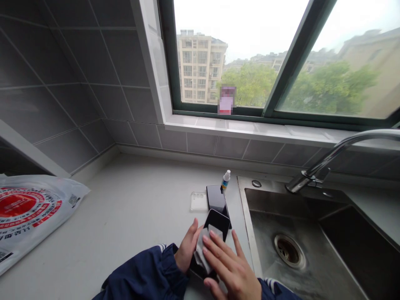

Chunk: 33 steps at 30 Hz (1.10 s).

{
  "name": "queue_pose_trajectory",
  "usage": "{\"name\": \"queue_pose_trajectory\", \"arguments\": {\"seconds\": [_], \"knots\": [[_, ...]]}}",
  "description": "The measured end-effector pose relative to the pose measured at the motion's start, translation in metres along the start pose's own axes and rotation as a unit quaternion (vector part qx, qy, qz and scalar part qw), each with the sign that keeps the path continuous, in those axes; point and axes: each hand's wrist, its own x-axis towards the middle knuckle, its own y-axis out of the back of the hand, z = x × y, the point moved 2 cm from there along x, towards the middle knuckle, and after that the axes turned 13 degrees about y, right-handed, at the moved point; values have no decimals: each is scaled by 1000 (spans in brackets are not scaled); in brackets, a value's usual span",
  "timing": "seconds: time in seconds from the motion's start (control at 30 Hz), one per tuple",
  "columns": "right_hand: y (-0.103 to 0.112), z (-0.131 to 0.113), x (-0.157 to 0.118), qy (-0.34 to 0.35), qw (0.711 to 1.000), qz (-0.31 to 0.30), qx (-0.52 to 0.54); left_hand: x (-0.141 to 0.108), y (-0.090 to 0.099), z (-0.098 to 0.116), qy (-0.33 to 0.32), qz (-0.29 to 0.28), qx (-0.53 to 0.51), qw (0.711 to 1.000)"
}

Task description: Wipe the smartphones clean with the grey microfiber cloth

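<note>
A black smartphone [218,220] rests tilted in my left hand [188,243], whose thumb lies along its left side. My right hand [229,264] presses a crumpled white wipe [203,252] flat against the phone's screen, fingers stretched over it. Just beyond, a second dark phone or small tablet [217,198] lies on the counter, partly covered by the held phone. Left of that lies a clear phone case [198,202]. A small white spray bottle [225,180] with a blue and yellow label stands at the dark device's far right corner.
A steel sink [265,225] with a drain and a chrome faucet [331,156] is on the right. At the left, a white plastic bag [40,208] with red print lies on the pale counter [140,200]. Behind are a tiled wall and a window.
</note>
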Motion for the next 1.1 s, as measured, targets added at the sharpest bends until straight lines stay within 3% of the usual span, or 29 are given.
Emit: {"name": "queue_pose_trajectory", "arguments": {"seconds": [0.07, 0.17, 0.3, 0.5, 0.63, 0.9, 1.1], "knots": [[-5, -4, 2, 43, 998, 37, 10, 1, 2, -1, 20, 5, -44, 999], [-7, -4, 3, 38, 991, 126, 20, -1, 2, 0, 31, 1, -75, 997], [0, 1, 2, 62, 998, 20, 21, -1, 1, 1, 20, 0, -36, 999], [10, 13, -7, -110, 993, -28, -10, -3, -8, 0, -21, -69, 73, 995], [2, 9, -9, -144, 989, -34, -17, -6, -11, -3, -50, -70, 102, 991], [-2, 2, 1, -4, 999, -37, -10, 0, 5, -8, 13, -59, 16, 998], [-8, 0, 0, 54, 997, 48, 4, -3, -3, 0, -18, -10, -32, 999]]}}
